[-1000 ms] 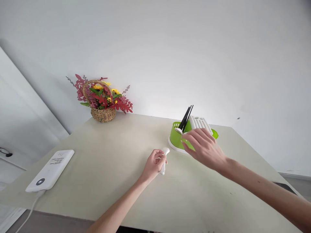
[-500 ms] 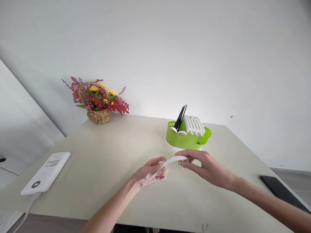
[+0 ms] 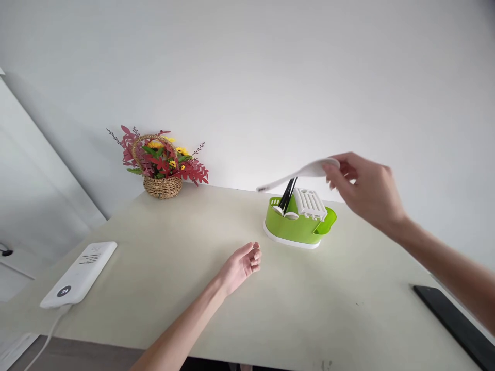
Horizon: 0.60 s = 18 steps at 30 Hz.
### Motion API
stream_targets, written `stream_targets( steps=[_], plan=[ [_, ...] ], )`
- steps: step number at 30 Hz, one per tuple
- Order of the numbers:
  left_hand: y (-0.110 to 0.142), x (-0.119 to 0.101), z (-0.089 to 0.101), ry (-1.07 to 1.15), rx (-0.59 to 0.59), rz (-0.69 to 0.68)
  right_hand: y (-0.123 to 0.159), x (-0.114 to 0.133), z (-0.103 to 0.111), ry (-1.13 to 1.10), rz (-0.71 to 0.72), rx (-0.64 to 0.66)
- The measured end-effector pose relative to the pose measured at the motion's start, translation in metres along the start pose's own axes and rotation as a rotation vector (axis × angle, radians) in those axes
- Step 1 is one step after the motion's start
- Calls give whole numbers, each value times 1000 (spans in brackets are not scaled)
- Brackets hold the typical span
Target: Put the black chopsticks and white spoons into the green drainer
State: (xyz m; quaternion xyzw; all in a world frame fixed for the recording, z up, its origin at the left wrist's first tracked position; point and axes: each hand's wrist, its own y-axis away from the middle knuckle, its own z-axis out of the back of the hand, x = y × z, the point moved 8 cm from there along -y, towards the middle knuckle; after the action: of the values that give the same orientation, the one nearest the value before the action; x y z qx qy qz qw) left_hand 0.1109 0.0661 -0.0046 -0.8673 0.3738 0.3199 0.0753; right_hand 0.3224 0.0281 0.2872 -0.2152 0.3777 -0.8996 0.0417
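My right hand point(image 3: 365, 188) is raised above the right side of the table, pinching a white spoon point(image 3: 299, 171) by its bowl end. The spoon's handle slants down to the left, and its tip is apart from everything. Behind and below it stands a green utensil holder point(image 3: 294, 229) on a white base. Black chopsticks point(image 3: 286, 198) lean inside, and a white slotted rack point(image 3: 309, 202) sits on its right part. Two white round spoon-like ends show at its front left. My left hand point(image 3: 240, 265) rests low over the table, loosely curled, palm visible, holding nothing.
A wicker basket of artificial flowers point(image 3: 162, 187) stands at the table's back left. At the left edge lies a white power bank point(image 3: 83, 273) with a cable hanging off the table. A black phone point(image 3: 452, 319) lies along the right edge. A wall rises behind the table.
The spoon has left my left hand and gone up and to the right in my right hand, now above the holder. My left hand has loosened and stayed almost in place.
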Motion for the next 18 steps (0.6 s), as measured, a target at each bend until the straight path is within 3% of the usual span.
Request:
stream_targets(
  steps=[3,8,12,18],
  plan=[
    [-1,-5,7,50,-63,-24,-29,-6,-4,235,44,-1],
    [0,-8,11,60,-115,-46,-40,-3,-61,528,152,236],
    [0,-7,15,66,-136,-54,-29,1,-114,563,136,515],
    [0,-9,15,58,-141,-58,-19,13,-165,515,146,678]
  ],
)
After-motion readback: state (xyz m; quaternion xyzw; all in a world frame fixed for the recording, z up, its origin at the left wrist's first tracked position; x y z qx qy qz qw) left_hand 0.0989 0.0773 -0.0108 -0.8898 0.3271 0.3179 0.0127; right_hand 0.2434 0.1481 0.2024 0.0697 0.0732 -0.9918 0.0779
